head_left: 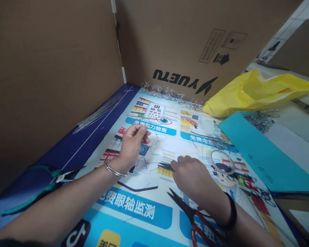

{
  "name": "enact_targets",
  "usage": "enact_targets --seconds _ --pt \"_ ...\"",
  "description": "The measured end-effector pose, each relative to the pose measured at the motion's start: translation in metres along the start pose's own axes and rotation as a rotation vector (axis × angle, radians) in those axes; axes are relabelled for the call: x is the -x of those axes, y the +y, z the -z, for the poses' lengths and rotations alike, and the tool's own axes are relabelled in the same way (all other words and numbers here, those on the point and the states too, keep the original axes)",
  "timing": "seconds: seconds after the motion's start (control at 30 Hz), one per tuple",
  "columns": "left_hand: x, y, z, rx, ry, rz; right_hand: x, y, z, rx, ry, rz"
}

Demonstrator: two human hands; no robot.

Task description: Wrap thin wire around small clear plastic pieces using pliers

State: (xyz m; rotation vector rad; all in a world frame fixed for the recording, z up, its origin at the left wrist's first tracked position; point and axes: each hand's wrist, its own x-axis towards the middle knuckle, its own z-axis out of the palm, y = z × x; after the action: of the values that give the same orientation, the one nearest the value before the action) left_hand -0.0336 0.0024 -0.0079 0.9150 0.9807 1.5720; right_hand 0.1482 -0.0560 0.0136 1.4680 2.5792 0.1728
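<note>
Over the printed poster, my left hand [134, 145] is closed in a pinch on a thin wire [158, 139], whose loose loops hang to the right of the fingertips. My right hand [189, 173] is wrapped round a pair of small pliers [165, 166]; their dark jaws point left and their handles are hidden in the palm. Below the right hand lies a red-handled tool [186, 207] with dark pointed jaws, partly under the wrist. Teal-handled pliers [59, 177] rest beside my left forearm. Bent wire pieces [142, 162] lie between the hands.
Cardboard walls [167, 37] rise behind and left. Straight thin rods [100, 114] lie at the left, and small wire pieces [167, 91] line the back edge. A yellow bag [249, 94], a teal sheet [267, 157] and a clear ring [233, 168] are to the right.
</note>
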Motion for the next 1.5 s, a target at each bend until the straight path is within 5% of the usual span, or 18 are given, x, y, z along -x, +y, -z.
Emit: enact_targets --seconds 0.3,0.6,0.77,0.93,1.5 --pt "0.002 0.0 -0.001 0.001 0.009 0.03 0.007 -0.015 0.001 0.088 0.009 -0.006" --pt "0.003 0.002 -0.001 -0.019 -0.055 0.069 0.007 0.013 0.002 0.095 0.048 -0.021" --pt "0.005 0.007 -0.001 -0.019 -0.234 0.154 0.007 0.043 0.001 0.15 0.133 -0.133" --pt "0.01 0.008 -0.002 -0.094 -0.454 0.228 0.006 0.049 0.005 0.176 0.254 -0.135" --pt "0.017 0.003 -0.006 -0.199 -0.537 0.331 0.009 0.037 0.009 0.247 0.321 -0.016"
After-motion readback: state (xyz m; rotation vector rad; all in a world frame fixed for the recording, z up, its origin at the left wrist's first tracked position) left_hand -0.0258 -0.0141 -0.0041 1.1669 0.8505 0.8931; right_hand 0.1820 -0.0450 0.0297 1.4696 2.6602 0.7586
